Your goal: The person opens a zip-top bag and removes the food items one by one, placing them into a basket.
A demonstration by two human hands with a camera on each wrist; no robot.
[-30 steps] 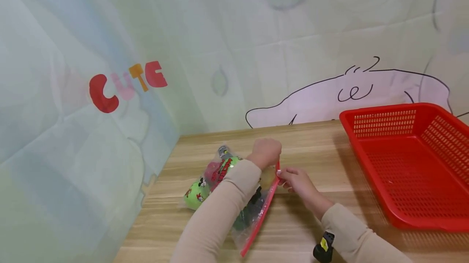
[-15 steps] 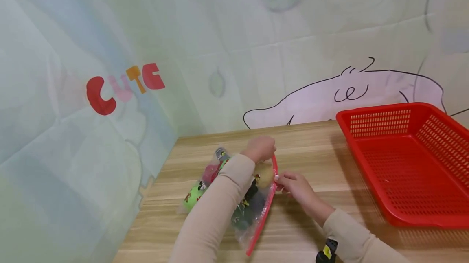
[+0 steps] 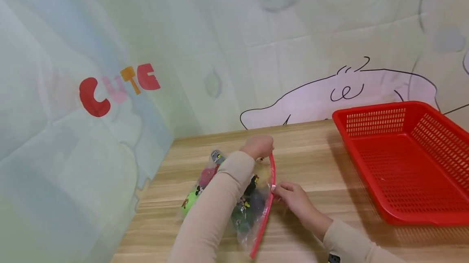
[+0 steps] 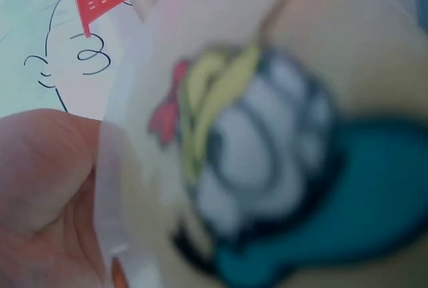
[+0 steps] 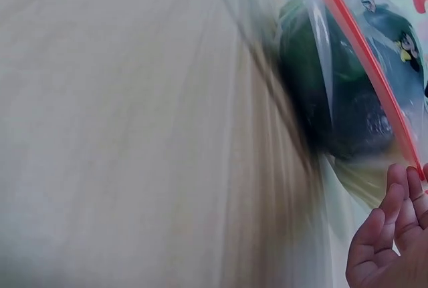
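A clear zip bag (image 3: 247, 224) full of soft-looking coloured items lies on the wooden table (image 3: 304, 149). Along its right side runs a red zip strip (image 3: 262, 224). My left hand (image 3: 258, 146) grips the strip's far end; its fingertips are hidden in the head view. Lower on the strip, my right hand (image 3: 297, 204) pinches a small white slider (image 3: 273, 187). Close up in the left wrist view, a blurred cartoon print (image 4: 254, 141) shows through the plastic beside my left hand (image 4: 43, 174). Dark green contents (image 5: 328, 87) show in the right wrist view near my right hand (image 5: 398, 244).
A red perforated plastic basket (image 3: 348, 132) stands to the right of the bag, with a tiny pale speck inside. Behind the table hangs a printed cloth backdrop (image 3: 220, 43), with another stretch of it along the left.
My right hand has slid the white slider down along the red strip, toward me. My left hand still holds the far end. The view has shifted slightly.
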